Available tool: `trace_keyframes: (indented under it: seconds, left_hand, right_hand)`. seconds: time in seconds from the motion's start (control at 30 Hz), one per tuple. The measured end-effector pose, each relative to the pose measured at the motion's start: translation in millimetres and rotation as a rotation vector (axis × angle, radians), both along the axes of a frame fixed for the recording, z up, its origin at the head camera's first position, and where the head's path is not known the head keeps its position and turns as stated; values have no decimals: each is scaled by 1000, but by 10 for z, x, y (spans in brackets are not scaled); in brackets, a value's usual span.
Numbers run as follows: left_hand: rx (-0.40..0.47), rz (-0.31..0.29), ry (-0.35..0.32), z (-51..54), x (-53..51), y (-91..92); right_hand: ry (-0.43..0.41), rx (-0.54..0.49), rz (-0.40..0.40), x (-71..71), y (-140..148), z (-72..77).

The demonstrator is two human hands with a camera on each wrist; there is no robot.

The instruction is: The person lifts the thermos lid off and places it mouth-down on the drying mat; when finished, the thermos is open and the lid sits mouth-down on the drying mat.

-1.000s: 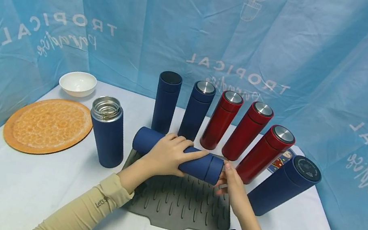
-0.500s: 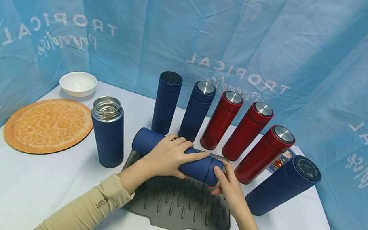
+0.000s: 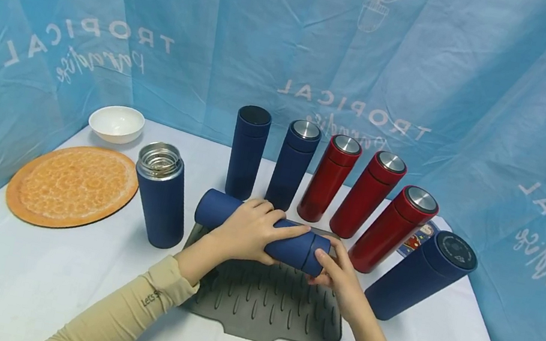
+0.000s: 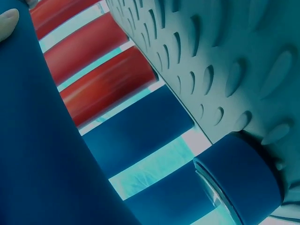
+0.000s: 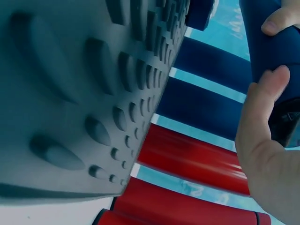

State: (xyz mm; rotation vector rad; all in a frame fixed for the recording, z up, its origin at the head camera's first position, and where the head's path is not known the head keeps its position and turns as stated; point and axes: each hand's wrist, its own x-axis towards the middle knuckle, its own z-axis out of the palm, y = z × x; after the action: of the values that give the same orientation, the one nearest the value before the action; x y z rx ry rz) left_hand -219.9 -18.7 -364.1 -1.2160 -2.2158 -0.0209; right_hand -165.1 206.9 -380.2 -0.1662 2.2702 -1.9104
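Observation:
A dark blue thermos bottle point(image 3: 218, 210) lies nearly level above a grey ridged mat point(image 3: 260, 302). My left hand point(image 3: 252, 231) grips its body from above. At the right end, my right hand point(image 3: 344, 277) holds the lid point(image 3: 317, 256) between thumb and fingers; the lid is on, with a dark seam showing. In the right wrist view the thumb presses against the bottle's side. To the left stands an uncapped blue thermos bottle point(image 3: 160, 199) with a bare steel neck. A loose blue lid point(image 4: 239, 178) sits on the mat in the left wrist view, hidden from the head view.
Behind the mat stand two blue bottles point(image 3: 246, 150) and three red bottles point(image 3: 327, 180). Another blue bottle point(image 3: 418, 281) stands at right, near a patterned card point(image 3: 416, 238). At left are a round, crust-patterned mat point(image 3: 72, 187) and a white bowl point(image 3: 116, 124).
My right hand has come in from the bottle's end and closed its thumb and fingers round the lid, then stayed there. The bottle and left hand have barely moved.

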Motion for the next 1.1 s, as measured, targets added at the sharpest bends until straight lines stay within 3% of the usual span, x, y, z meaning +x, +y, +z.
trace_keyframes:
  seconds: [0.17, 0.33, 0.57, 0.87, 1.1]
  left_hand:
    - [-14, 1, -44, 18, 22, -4]
    - [-11, 1, -38, 32, 28, -8]
    - [-15, -1, -37, 21, 34, -7]
    - [1, -7, -17, 8, 31, -8]
    - [7, -6, -43, 20, 29, -13]
  right_hand:
    - [40, -32, 3, -8, 2, -17]
    - [82, -45, 19, -15, 16, -38]
    - [116, 30, 35, -22, 47, -78]
    - [225, 70, 79, -31, 95, -138]
    - [258, 132, 63, -21, 104, -132]
